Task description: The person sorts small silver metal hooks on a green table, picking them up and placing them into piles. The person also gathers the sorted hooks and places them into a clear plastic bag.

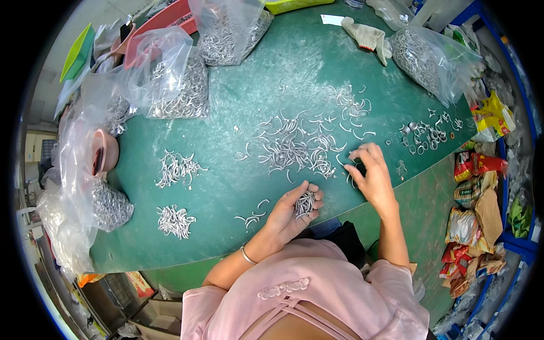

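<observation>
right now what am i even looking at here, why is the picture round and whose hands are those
One picture, taken by a wide fisheye camera worn on a person's head, looking down; that bends the edges round. The hands are the wearer's own. The left hand cups a small bunch of curved metal hooks. The right hand has its fingertips down on loose hooks on the green table. A big scatter of hooks lies ahead, sorted small piles to the left, and clear bags of hooks around the rim.

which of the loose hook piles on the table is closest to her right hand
The big scattered pile mid-table: the right hand picks at its right edge. The two small piles lie far left, beyond the left hand.
</observation>
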Demonstrator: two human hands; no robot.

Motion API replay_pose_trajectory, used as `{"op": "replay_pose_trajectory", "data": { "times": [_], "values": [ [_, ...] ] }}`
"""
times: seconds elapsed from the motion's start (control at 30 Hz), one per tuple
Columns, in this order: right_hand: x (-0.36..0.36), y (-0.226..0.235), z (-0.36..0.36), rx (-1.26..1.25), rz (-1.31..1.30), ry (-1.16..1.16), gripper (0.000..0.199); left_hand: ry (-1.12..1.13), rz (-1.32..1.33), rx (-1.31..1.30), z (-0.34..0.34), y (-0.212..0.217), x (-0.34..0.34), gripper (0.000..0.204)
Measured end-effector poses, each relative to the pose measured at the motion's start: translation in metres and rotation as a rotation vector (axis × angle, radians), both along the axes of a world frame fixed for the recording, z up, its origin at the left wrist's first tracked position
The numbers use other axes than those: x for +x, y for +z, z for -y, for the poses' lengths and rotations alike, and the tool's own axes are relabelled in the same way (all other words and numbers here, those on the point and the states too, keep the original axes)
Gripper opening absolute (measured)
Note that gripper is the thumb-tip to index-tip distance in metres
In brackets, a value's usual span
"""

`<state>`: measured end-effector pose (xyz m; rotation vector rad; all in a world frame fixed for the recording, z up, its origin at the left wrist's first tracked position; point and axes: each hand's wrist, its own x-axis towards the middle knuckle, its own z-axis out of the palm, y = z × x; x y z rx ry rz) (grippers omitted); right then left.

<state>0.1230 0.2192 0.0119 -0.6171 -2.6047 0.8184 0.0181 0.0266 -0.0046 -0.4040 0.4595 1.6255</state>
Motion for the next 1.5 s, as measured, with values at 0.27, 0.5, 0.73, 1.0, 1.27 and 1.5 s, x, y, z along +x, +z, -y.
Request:
{"op": "replay_pose_trajectory", "data": {
  "times": [0.27,0.5,0.73,1.0,1.27,1.5],
  "values": [
    [-0.011,0.007,0.010,-0.187,0.014,0.040,0.012,0.020,-0.056,-0.096,-0.003,0.007,0.001,0.028],
    [-0.011,0.021,0.017,-0.280,-0.070,0.141,0.016,0.026,-0.059,-0.135,-0.004,0.002,0.002,0.028],
    [-0.014,-0.002,0.016,-0.005,0.028,0.063,0.014,-0.004,0.012,-0.050,-0.001,0.001,-0.001,0.023],
    [-0.006,-0.006,0.011,-0.705,-0.179,-0.173,0.007,-0.047,-0.184,-0.150,-0.004,0.009,0.000,0.024],
    [-0.015,0.014,0.026,-0.769,-0.295,-0.146,0.007,-0.017,-0.103,-0.076,0.004,0.005,0.000,0.024],
    [-0.024,0.011,0.049,-0.739,-0.302,-0.084,0.007,-0.005,-0.063,-0.028,0.015,0.006,-0.004,0.041]
  ]
}}
